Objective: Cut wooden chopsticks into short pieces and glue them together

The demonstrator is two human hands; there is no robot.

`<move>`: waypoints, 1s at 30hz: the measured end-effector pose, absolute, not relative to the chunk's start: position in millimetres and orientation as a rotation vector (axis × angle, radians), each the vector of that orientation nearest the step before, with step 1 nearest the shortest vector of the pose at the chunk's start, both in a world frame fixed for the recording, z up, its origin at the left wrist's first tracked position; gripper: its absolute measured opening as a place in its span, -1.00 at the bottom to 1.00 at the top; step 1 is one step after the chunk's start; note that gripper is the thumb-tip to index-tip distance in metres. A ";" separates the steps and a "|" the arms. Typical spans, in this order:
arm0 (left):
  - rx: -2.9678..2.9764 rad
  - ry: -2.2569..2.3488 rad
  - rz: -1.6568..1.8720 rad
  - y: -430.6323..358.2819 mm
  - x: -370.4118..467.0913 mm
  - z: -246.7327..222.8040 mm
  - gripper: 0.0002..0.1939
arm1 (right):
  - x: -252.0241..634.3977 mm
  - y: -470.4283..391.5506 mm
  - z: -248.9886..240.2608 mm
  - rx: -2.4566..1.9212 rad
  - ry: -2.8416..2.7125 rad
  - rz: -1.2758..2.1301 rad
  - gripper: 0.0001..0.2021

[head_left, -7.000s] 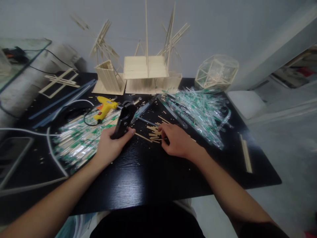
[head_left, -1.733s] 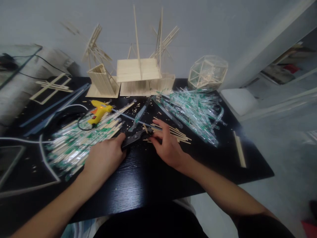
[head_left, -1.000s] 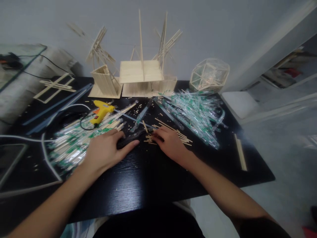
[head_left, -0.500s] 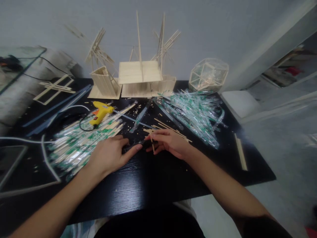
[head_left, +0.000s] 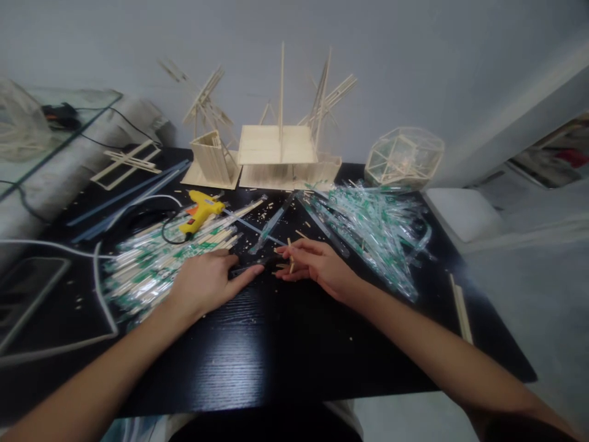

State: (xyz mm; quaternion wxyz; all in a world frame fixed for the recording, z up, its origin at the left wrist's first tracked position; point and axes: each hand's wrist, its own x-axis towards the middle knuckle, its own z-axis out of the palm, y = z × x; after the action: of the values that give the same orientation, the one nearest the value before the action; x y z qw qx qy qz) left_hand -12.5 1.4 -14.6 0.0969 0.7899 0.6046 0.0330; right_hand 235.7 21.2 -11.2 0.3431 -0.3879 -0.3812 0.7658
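At the middle of the black table, my left hand [head_left: 205,279] is closed on a dark tool [head_left: 267,263], thumb along it; its kind is hard to make out against the black surface. My right hand [head_left: 315,264] pinches a short wooden stick [head_left: 291,261] upright between thumb and fingers, just right of the tool's end. Small bits of wood show by the right fingertips. Beside the left hand lies a heap of wooden sticks in plastic wrappers [head_left: 138,270], with a yellow glue gun [head_left: 202,215] on top.
Wooden stick models [head_left: 276,144] stand along the wall. Empty-looking clear wrappers [head_left: 368,221] are piled at the right, near a many-sided frame [head_left: 405,156]. A white cable [head_left: 99,282] curves at the left. Loose sticks [head_left: 460,307] lie by the right edge.
The view has shifted, so the table sits lower and farther right. The stick in my right hand looks shorter, and the longer sticks near that hand are now mostly out of sight.
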 end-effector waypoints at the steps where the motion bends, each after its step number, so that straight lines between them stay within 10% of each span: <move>1: 2.298 1.794 0.142 3.2 -13.9 -14.9 -0.29 | 236.1 21.1 -13.0 -0.998 -0.986 1.954 -0.70; 30: 1.335 1.237 0.773 23.8 39.0 -11.4 -0.75 | 239.7 14.6 -32.7 -0.917 -1.102 2.125 -0.64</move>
State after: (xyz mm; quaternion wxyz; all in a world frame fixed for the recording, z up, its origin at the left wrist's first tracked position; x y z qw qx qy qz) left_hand 39.0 23.8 -11.4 0.5499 0.5638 0.5225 0.3267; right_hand 239.7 14.6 -32.7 0.2851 -0.3430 -0.4122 0.7945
